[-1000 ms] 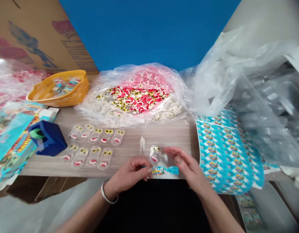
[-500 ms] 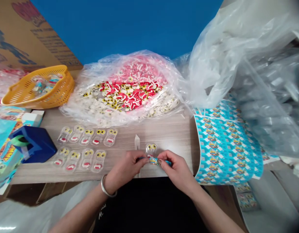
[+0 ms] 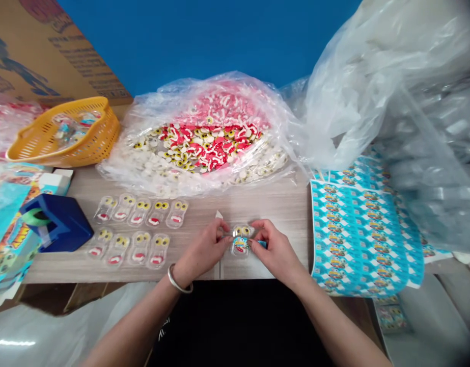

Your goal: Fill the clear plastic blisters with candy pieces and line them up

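Note:
A small blue printed label lies across the middle of a clear plastic case on the table in front of me. Yellow eye pieces show above the label and a red mouth piece below it. My left hand pinches the label's left end between thumb and finger. From the other side, my right hand has its fingers closed on the right end. To the left stand two rows of similar clear cases, each with yellow eyes and a red-and-white mouth.
An open plastic bag of loose eye and mouth pieces lies at the back. Printed label sheets are on the right, below clear plastic bags. At left are a yellow basket, a blue tape dispenser and a carton.
The label has moved slightly up the case and now lies across its middle, with the mouth piece showing below it. Both hands have moved up with it; the view has shifted slightly.

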Demonstrator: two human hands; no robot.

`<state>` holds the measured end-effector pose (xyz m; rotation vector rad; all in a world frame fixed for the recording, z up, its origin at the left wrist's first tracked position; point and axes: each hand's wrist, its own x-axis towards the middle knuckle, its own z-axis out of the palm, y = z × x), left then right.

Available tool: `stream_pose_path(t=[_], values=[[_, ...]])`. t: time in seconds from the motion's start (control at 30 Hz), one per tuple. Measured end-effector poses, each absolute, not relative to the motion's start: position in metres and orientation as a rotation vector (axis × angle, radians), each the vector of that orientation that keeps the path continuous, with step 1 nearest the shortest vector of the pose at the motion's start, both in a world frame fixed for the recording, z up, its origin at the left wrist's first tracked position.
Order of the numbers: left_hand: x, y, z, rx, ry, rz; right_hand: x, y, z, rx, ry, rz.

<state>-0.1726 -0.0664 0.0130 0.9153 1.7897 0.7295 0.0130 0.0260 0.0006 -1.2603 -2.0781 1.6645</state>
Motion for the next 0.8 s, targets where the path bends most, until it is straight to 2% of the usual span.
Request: stream_pose_path(t=[0.3, 0.5, 0.7, 0.8], values=[[-0.17, -0.059, 0.007, 1.091, 1.983, 0.583, 0.006, 0.027, 0.0, -1.283, -2.355, 1.419], [-0.168, -0.059, 0.018, 1.134, 2.111, 0.485, 0.002, 0.029, 0.01, -1.262, -2.515, 1.421], [-0.164, -0.141, 0.031, 0.884, 2.229, 0.454, -0.005, -0.012, 0.018, -1.169, -2.637, 1.481], [-0.152, -0.186, 0.029, 0.437, 2.076, 0.603, -0.012, -0.031, 0.018, -1.145, -2.692, 1.49]])
